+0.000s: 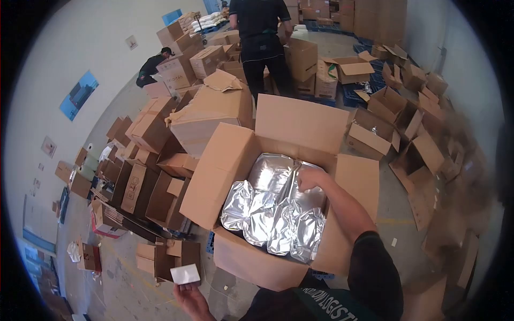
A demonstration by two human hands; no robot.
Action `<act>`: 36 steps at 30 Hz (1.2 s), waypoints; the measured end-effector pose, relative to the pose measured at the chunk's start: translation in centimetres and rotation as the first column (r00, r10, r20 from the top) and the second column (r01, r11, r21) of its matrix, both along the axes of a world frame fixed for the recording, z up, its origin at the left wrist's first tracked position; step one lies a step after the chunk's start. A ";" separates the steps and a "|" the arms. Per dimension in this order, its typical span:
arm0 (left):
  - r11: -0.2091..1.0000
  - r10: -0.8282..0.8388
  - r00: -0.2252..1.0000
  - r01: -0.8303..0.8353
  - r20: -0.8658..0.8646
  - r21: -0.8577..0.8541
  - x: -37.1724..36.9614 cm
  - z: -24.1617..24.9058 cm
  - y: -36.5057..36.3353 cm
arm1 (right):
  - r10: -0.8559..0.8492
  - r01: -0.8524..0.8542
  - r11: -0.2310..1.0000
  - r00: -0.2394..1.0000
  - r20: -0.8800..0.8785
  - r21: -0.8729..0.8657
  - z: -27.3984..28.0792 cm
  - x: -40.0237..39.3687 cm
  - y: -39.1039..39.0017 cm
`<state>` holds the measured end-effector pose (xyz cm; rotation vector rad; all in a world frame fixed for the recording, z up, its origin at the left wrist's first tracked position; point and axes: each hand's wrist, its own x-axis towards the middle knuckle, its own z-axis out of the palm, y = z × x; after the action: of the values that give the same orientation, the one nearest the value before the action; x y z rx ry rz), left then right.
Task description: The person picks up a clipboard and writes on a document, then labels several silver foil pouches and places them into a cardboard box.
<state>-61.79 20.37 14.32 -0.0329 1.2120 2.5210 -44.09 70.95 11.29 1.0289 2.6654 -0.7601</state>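
Note:
In the head view, a large open cardboard box (230, 251) stands before me with its flaps spread out. Several shiny silver foil bags (262, 216) fill it, upright ones at the near side and flatter ones behind. My right hand (311, 178) reaches into the box with its fingers curled down at a rear foil bag; whatever the fingertips hold is hidden. Low on the left, outside the box, my left hand (190, 300) holds a small white rectangular piece (185, 274), like a card or little box, between thumb and fingers.
A big closed carton (211, 120) stands just beyond the left flap. Opened cartons (174, 195) crowd the left, and more empty boxes (372, 131) lie on the right. One person (261, 43) stands behind the box; another person (152, 68) bends at the far left.

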 end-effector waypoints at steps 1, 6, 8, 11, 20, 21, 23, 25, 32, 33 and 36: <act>1.000 0.018 0.999 -0.018 -0.046 -0.004 -0.3 -0.8 -1.6 | 0.181 -0.076 0.925 0.950 0.255 -0.372 -1.1 -0.9 1.2; 0.955 0.295 0.942 -0.294 0.161 -0.030 1.0 -0.7 -4.1 | -0.133 0.125 0.991 0.976 0.170 0.055 -13.7 -3.3 11.0; 0.939 0.344 0.928 -0.336 0.143 -0.075 1.6 -0.5 -5.2 | -0.325 0.317 0.944 0.941 0.098 0.087 -15.3 -4.1 11.2; 0.915 0.392 0.918 -0.382 0.061 -0.132 3.1 0.9 -6.3 | -0.309 0.249 0.921 0.935 0.176 0.299 -10.7 -4.3 8.6; 0.793 0.596 0.803 -0.583 0.024 -0.175 6.1 -0.4 -13.4 | -0.463 0.440 0.880 0.879 0.117 0.178 -12.3 -4.0 7.0; 0.784 0.611 0.791 -0.598 0.040 -0.166 7.0 -1.0 -14.4 | -0.431 0.415 0.901 0.886 0.168 0.122 -10.5 -3.9 6.6; 0.770 0.633 0.772 -0.617 0.068 -0.162 7.5 -1.3 -14.0 | -0.388 0.378 0.922 0.895 0.220 0.085 -10.0 -3.3 5.5; 0.751 0.659 0.743 -0.639 0.119 -0.166 8.3 -1.3 -13.3 | -0.425 0.413 0.806 0.902 -0.070 0.425 -14.5 -2.8 5.4; 0.840 0.538 0.833 -0.542 0.128 -0.003 5.7 -4.8 -13.4 | -0.385 0.348 0.875 0.922 0.048 0.336 -16.4 -1.9 7.9; 0.862 0.506 0.862 -0.506 0.011 -0.034 5.7 -5.0 -13.9 | -0.331 0.301 0.874 0.943 0.015 0.382 -16.8 -1.5 8.5; 0.824 0.564 0.825 -0.565 -0.039 -0.023 6.3 -1.4 -12.5 | -0.226 0.229 0.863 0.972 -0.060 0.450 -21.3 0.6 10.7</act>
<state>-55.48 7.84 12.91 -0.4275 1.4227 3.0065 -43.54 81.63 -10.00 1.4716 2.8259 -0.1580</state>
